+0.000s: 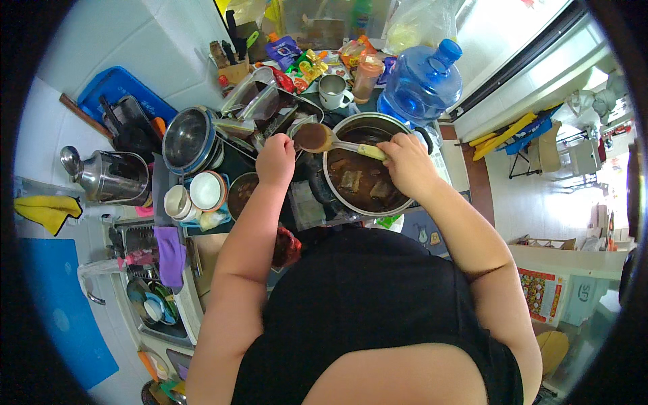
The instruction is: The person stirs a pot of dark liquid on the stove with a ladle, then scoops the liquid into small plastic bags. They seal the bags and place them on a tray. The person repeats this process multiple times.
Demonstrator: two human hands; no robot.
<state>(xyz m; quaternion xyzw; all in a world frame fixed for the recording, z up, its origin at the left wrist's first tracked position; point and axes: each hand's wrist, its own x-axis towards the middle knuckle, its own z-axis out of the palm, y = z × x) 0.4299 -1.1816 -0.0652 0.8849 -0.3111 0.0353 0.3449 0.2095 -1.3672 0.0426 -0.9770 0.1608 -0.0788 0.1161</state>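
Observation:
My right hand [407,164] grips the pale handle of a ladle [311,137], whose bowl holds brown liquid beyond the left rim of a large pot [329,185]. Dark brown broth with several chunks of food [350,180] fills the pot. My left hand [277,158] is closed, its fingertips pinched at the edge of what looks like a clear plastic bag [304,123], just left of the ladle's bowl. Behind that hand lie clear plastic containers or bags [260,101] in a metal tray. A second vessel with brown contents [243,192] sits partly behind my left forearm.
A blue water jug [422,81] stands behind the pot, with a white mug [333,92] and a lidded shaker [368,78] to its left. Stacked metal bowls [187,139] and white bowls [206,190] are at the left. The sink [167,331] holds dishes.

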